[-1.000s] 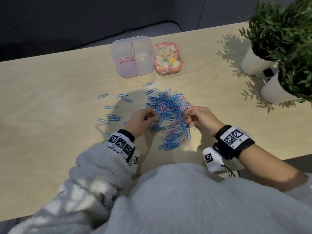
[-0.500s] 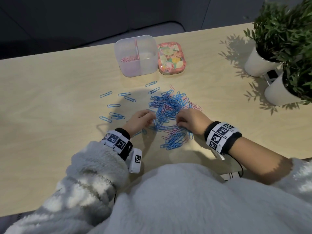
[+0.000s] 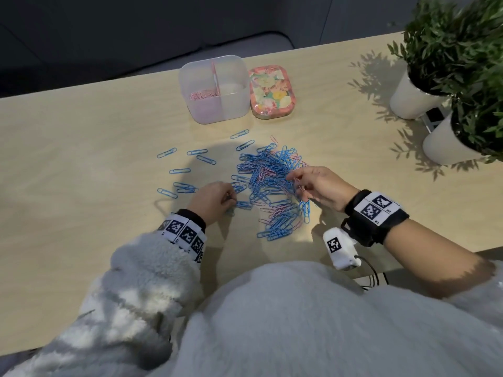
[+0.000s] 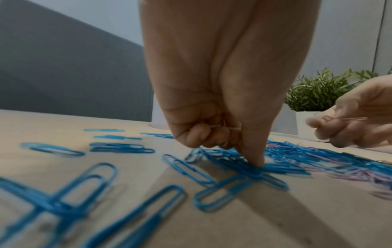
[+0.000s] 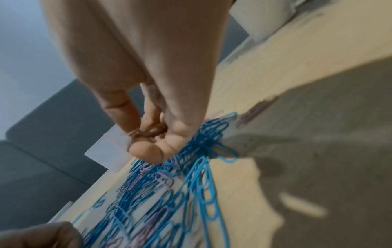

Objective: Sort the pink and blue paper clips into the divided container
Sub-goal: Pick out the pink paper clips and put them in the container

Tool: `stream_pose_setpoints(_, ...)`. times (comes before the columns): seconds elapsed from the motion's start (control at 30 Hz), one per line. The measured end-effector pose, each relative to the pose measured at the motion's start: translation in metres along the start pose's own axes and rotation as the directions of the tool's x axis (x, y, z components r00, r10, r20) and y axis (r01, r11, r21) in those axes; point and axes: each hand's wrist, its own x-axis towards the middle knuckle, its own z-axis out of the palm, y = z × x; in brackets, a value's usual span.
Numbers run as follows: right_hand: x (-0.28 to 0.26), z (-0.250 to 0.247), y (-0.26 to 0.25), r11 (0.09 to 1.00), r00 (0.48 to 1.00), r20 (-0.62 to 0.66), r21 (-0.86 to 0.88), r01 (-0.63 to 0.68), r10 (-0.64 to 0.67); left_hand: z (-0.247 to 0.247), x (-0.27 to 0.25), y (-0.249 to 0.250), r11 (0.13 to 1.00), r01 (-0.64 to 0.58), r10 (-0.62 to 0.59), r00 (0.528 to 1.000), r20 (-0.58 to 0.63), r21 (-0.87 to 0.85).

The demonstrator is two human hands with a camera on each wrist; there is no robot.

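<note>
A tangled pile of blue and pink paper clips [image 3: 269, 183] lies mid-table. Behind it stands the clear divided container [image 3: 234, 104], with pink clips [image 3: 202, 95] in its left compartment. My left hand [image 3: 230, 198] is at the pile's left edge. It holds pink clips [image 4: 224, 127] in curled fingers while one fingertip [image 4: 255, 161] presses on blue clips. My right hand [image 3: 298, 183] is raised over the pile's right side and pinches pink clips [image 5: 151, 130]. A few linked blue clips [image 3: 306, 212] dangle below it.
Loose blue clips [image 3: 179, 171] are scattered left of the pile. A floral tin [image 3: 272, 89] sits right of the container. Two white plant pots [image 3: 411, 99] [image 3: 446, 145] stand at the right, with a small dark device [image 3: 434, 118] between them.
My right hand has lifted off the pile with pink clips, dragging a few blue clips up with it. My left hand has stayed low at the pile's left edge.
</note>
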Motion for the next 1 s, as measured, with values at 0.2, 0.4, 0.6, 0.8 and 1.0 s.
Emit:
stream_pose_setpoints(0.2,0.001,0.015,0.003,0.995,0.999,-0.031,-0.085,-0.045,0.042,0.002,0.002,0.021,0.994,-0.107,0.105,0.993,-0.046,-0.036)
stream_pose_setpoints(0.4,0.007,0.023,0.012,0.433,0.968,0.085,-0.883,0.183,-0.235,0.017,0.013,0.040,0.979,-0.192,0.189,0.981,0.048,0.067)
stream_pose_setpoints(0.6,0.011,0.022,0.003,0.418,0.946,0.005,-0.896,0.148,-0.325,0.017,0.010,0.039,0.987,-0.160,0.158,0.982,0.101,0.009)
stream_pose_setpoints(0.8,-0.012,0.027,0.008,0.266,0.960,0.183,-0.934,0.237,-0.212,0.017,0.007,0.041,0.988,-0.131,0.137,0.988,0.076,-0.079)
stream_pose_setpoints(1.0,-0.008,0.026,0.020,0.260,0.958,0.137,-0.944,0.203,-0.251,0.028,0.009,0.042,0.974,-0.224,0.220,0.969,0.111,0.024)
